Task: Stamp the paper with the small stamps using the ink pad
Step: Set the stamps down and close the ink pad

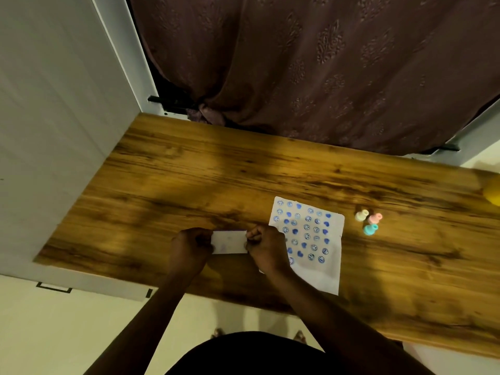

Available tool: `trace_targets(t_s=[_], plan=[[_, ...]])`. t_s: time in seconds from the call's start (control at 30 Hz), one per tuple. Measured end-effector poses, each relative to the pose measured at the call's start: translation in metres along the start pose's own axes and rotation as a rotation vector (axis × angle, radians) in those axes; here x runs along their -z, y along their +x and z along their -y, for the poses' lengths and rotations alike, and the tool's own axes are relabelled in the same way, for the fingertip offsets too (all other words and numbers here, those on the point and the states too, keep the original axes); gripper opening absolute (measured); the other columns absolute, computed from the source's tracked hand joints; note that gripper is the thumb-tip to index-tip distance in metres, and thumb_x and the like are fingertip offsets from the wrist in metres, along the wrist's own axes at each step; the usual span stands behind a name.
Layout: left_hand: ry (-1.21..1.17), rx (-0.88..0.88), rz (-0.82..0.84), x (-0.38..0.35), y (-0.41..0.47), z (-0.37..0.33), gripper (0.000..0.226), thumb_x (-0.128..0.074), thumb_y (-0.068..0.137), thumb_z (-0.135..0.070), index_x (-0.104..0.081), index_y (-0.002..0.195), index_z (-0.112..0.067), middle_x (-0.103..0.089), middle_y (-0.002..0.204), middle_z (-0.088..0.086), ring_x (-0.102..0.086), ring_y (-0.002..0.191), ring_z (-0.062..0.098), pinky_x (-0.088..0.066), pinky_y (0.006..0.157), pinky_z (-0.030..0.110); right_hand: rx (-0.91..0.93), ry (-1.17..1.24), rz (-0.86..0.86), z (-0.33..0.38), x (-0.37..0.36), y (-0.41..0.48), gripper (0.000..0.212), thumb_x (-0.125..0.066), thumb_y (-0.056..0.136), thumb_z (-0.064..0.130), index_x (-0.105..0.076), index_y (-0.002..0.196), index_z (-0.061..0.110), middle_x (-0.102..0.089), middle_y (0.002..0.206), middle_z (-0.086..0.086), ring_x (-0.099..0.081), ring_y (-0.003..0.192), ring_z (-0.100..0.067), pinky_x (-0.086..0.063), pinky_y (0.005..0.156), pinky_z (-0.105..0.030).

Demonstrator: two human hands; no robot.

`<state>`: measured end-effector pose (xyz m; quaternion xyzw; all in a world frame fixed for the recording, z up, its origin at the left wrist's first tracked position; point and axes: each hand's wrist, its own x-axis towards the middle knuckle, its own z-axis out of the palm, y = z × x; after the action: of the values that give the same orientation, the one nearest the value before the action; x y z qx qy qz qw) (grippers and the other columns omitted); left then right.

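Both hands, left hand [190, 246] and right hand [266, 247], grip clamped on ink pad [229, 242] ends.

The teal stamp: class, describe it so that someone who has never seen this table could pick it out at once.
Find the wooden table, then the white paper covered in blue prints. Just right of the paper stand three small stamps in a cluster. The teal stamp is the nearest to the person; the cream stamp and pink stamp stand behind it.
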<state>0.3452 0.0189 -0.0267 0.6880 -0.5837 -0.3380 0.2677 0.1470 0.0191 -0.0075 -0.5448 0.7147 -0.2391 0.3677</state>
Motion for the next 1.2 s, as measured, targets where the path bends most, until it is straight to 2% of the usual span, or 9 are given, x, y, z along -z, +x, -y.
trace_targets(t_s=[0.07,0.2,0.4,0.6,0.77,0.9,0.97,1.1,1.2], plan=[[-0.009,0.019,-0.002,-0.001,0.000,-0.001,0.034,-0.083,0.080,-0.007,-0.063,0.085,-0.034,-0.064,0.082,-0.017,-0.059,0.072,-0.003,-0.046,0.071,0.016,-0.030,0.031,0.003,0.001,0.000,0.001,0.016,-0.076,0.089,0.008,-0.076,0.105,0.007,-0.077,0.109,-0.007,-0.072,0.102,-0.019,-0.055,0.087,-0.020],[-0.041,0.061,-0.008,-0.002,-0.002,0.000,0.025,-0.082,0.080,-0.004,-0.071,0.101,-0.012,-0.070,0.095,0.001,-0.067,0.088,0.020,-0.054,0.083,0.035,-0.059,0.088,-0.008,0.001,-0.001,0.001,0.020,-0.075,0.090,0.011,-0.074,0.110,0.013,-0.076,0.113,-0.001,-0.070,0.107,-0.015,-0.048,0.085,-0.013],[-0.105,0.007,-0.071,-0.002,-0.002,-0.013,0.023,-0.083,0.081,-0.006,-0.074,0.102,-0.009,-0.072,0.093,-0.005,-0.061,0.079,-0.009,-0.045,0.066,0.001,-0.025,0.221,-0.075,0.002,0.016,0.001,0.026,-0.077,0.089,0.010,-0.074,0.115,0.014,-0.076,0.115,-0.002,-0.070,0.107,-0.012,-0.049,0.084,-0.011],[-0.219,-0.064,-0.039,-0.012,-0.003,-0.053,0.023,-0.083,0.082,-0.008,-0.075,0.103,-0.010,-0.076,0.096,-0.004,-0.072,0.087,0.003,-0.053,0.076,0.015,0.010,0.283,-0.159,-0.009,0.054,-0.005,0.028,-0.080,0.088,0.016,-0.075,0.115,0.017,-0.078,0.115,0.001,-0.072,0.105,-0.010,-0.056,0.099,-0.027],[-0.266,-0.103,0.021,-0.043,-0.006,-0.094,0.033,-0.084,0.080,-0.003,-0.074,0.096,-0.031,-0.074,0.092,-0.017,-0.073,0.080,-0.005,-0.058,0.072,0.016,-0.044,0.353,-0.280,-0.037,0.092,-0.014,0.029,-0.081,0.085,0.014,-0.075,0.112,0.023,-0.077,0.108,0.010,-0.074,0.102,-0.005,-0.059,0.091,-0.023],[-0.230,-0.143,0.090,-0.080,-0.008,-0.123,0.030,-0.084,0.081,-0.004,-0.078,0.108,-0.016,-0.079,0.098,-0.005,-0.076,0.084,0.003,-0.061,0.076,0.017,-0.092,0.400,-0.367,-0.069,0.127,-0.024,0.029,-0.082,0.084,0.008,-0.076,0.110,0.019,-0.077,0.104,0.009,-0.074,0.097,-0.005,-0.061,0.092,-0.031],[-0.225,-0.142,0.148,-0.101,-0.012,-0.139,0.035,-0.083,0.081,-0.004,-0.077,0.114,-0.013,-0.079,0.104,-0.003,-0.075,0.088,0.004,-0.061,0.077,0.018,-0.106,0.353,-0.405,-0.087,0.144,-0.029,0.029,-0.081,0.084,0.010,-0.076,0.111,0.020,-0.078,0.107,0.009,-0.072,0.095,-0.002,-0.060,0.089,-0.026],[-0.199,-0.166,0.222,-0.147,-0.024,-0.170,0.035,-0.086,0.078,-0.007,-0.077,0.108,-0.022,-0.071,0.092,-0.018,-0.066,0.078,-0.021,-0.047,0.062,-0.003,-0.147,0.288,-0.450,-0.123,0.176,-0.039,0.023,-0.079,0.087,0.014,-0.075,0.104,0.028,-0.072,0.092,0.023,-0.066,0.080,0.017,-0.047,0.074,-0.005],[-0.184,-0.153,0.262,-0.178,-0.031,-0.183,0.034,-0.084,0.080,-0.008,-0.076,0.109,-0.023,-0.072,0.094,-0.017,-0.069,0.081,-0.012,-0.049,0.065,0.003,-0.224,0.265,-0.482,-0.147,0.196,-0.044,0.022,-0.079,0.087,0.017,-0.076,0.108,0.023,-0.074,0.096,0.017,-0.067,0.083,0.011,-0.046,0.073,-0.008]])
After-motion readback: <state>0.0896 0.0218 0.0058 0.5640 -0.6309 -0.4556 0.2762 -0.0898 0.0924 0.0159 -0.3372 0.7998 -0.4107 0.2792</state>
